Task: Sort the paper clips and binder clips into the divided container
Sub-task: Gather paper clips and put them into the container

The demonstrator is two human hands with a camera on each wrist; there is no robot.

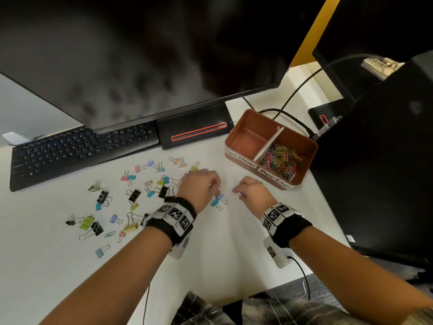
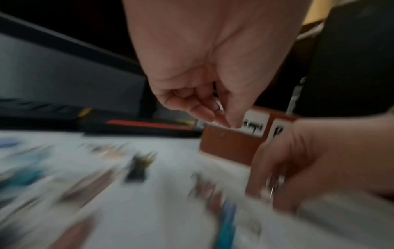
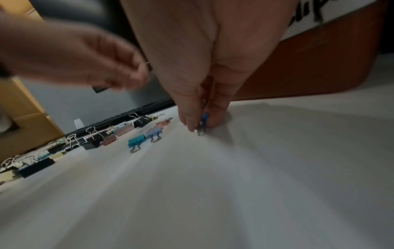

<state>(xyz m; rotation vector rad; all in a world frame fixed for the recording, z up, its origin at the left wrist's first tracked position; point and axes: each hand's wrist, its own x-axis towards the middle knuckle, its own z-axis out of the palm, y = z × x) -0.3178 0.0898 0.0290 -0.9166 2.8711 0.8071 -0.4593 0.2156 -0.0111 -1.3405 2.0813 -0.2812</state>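
Many coloured and black binder clips [image 1: 134,195] lie scattered on the white table [image 1: 222,254], with one green paper clip [image 1: 109,234] among them. A brown divided container [image 1: 248,113] stands at the right. Its left compartment is empty and its right one holds coloured paper clips [image 1: 281,160]. My right hand [image 1: 240,193] pinches a small blue binder clip [image 3: 204,118] whose wire touches the table. My left hand [image 1: 216,190] hovers above a lilac clip [image 1: 220,197] and a teal clip [image 1: 215,202], fingers curled; a bit of clip wire [image 2: 219,104] glints between them.
A black keyboard [image 1: 77,148] and a monitor [image 1: 140,55] on its stand base [image 1: 194,130] close off the back. A black computer case [image 1: 375,160] stands right of the container, with cables [image 1: 293,95] behind it. Bare table lies near the front edge.
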